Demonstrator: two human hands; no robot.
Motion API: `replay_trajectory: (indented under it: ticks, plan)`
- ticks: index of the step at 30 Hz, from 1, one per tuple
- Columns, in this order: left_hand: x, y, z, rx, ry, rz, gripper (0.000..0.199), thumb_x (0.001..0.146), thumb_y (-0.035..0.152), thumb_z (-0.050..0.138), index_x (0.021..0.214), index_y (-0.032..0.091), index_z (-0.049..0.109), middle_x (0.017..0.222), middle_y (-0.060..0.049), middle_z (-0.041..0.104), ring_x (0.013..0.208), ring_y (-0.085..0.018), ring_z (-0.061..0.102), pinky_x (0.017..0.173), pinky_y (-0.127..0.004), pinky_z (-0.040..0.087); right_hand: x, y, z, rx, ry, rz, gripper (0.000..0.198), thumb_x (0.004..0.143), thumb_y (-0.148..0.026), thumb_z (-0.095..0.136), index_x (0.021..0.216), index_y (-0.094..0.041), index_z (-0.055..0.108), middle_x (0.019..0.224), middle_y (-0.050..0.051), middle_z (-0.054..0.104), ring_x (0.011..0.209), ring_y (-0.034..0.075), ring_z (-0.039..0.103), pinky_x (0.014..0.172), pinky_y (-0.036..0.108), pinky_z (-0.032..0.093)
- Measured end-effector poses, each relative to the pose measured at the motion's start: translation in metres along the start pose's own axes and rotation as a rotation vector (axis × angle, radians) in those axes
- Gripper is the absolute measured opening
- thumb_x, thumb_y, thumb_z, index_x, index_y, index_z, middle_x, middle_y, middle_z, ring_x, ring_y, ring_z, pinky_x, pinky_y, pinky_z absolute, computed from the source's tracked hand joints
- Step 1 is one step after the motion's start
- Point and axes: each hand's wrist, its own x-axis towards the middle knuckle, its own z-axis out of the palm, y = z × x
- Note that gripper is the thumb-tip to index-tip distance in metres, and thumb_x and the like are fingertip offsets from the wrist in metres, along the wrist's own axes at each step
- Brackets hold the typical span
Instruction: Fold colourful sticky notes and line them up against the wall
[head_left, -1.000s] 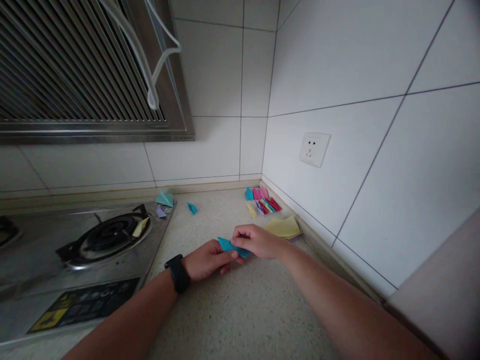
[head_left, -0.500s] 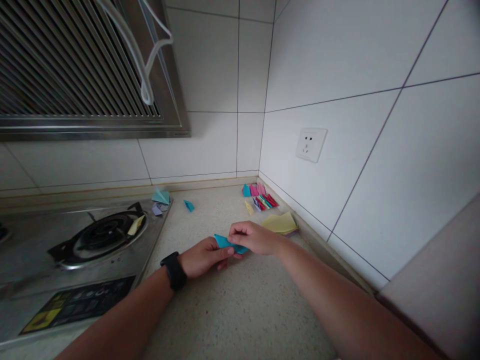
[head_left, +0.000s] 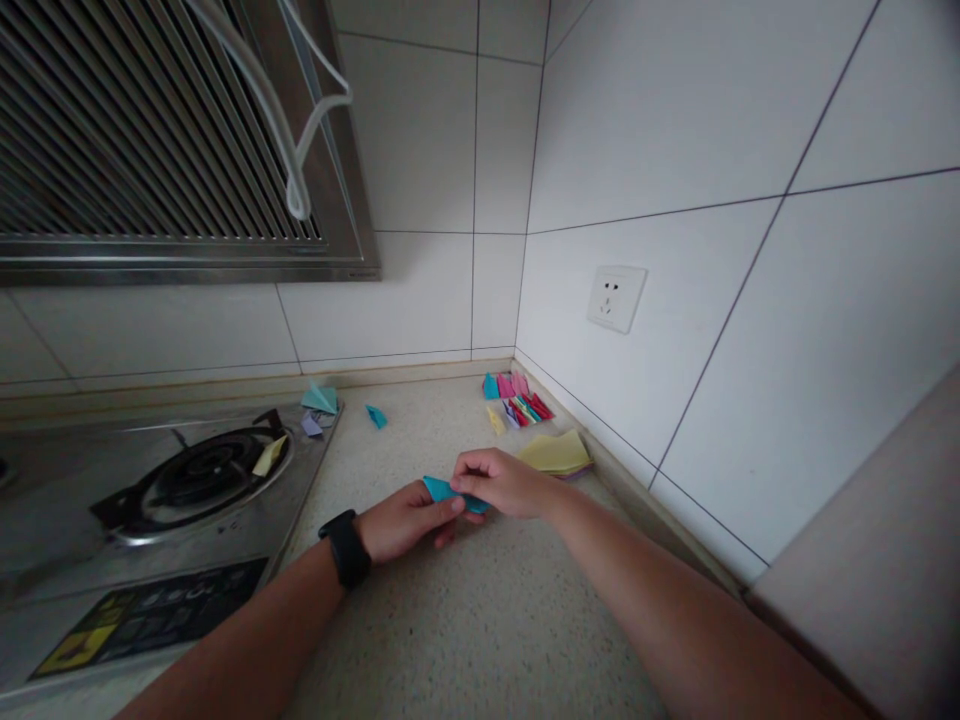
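A folded piece of blue paper (head_left: 437, 488) is held between my two hands, just above the counter. My left hand (head_left: 409, 520) grips it from the left and below, thumb on top. My right hand (head_left: 501, 482) pinches its upper side with thumb and fingertips, hiding part of the folds. Behind my right hand lies a stack of yellow paper sheets (head_left: 559, 452). Farther back, a small folded blue paper piece (head_left: 376, 416) rests alone on the counter.
Several folded paper pieces in pink, red and blue (head_left: 517, 398) sit in the back corner. A gas stove (head_left: 187, 560) is at left, with a yellow paper piece (head_left: 269, 456) on its burner and light-blue paper (head_left: 320, 398) at its edge. A socket (head_left: 616, 298) is on the right wall.
Both hands keep their grip on the blue paper, with only slight finger movement. The whole view has shifted a little; the things on the counter stay in place.
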Motion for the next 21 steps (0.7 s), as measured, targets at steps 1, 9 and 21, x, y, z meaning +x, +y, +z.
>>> replay_trajectory:
  ticks: [1,9,21]
  plan:
    - [0.0001,-0.0006,-0.0001,-0.002,-0.004,-0.002,0.05,0.092,0.053,0.043,0.107,0.012,0.067,0.06,0.002,0.051,0.055,-0.009,0.044,0.059,-0.022,0.033,0.0001,0.0002,0.0001,0.009,0.001,0.001,0.03,0.087,-0.045,0.054,0.082,-0.016,0.054,0.06,-0.003,0.057,0.051,0.008,0.049,0.049,0.019,0.034]
    - [0.0009,-0.0052,-0.002,-0.029,-0.027,0.036,0.049,0.092,0.052,0.044,0.111,0.012,0.065,0.064,0.001,0.052,0.06,-0.011,0.046,0.065,-0.024,0.036,0.0009,-0.0022,-0.0008,-0.009,-0.001,0.021,0.034,0.085,-0.049,0.055,0.082,-0.015,0.056,0.064,-0.002,0.058,0.055,0.009,0.051,0.051,0.019,0.038]
    - [0.0003,-0.0022,-0.0014,0.007,-0.023,0.022,0.051,0.091,0.055,0.044,0.108,0.012,0.065,0.063,0.001,0.052,0.061,-0.011,0.046,0.066,-0.024,0.036,0.0002,-0.003,-0.0035,-0.104,0.001,-0.001,0.039,0.086,-0.052,0.053,0.08,-0.015,0.058,0.064,-0.002,0.055,0.057,0.009,0.047,0.054,0.02,0.036]
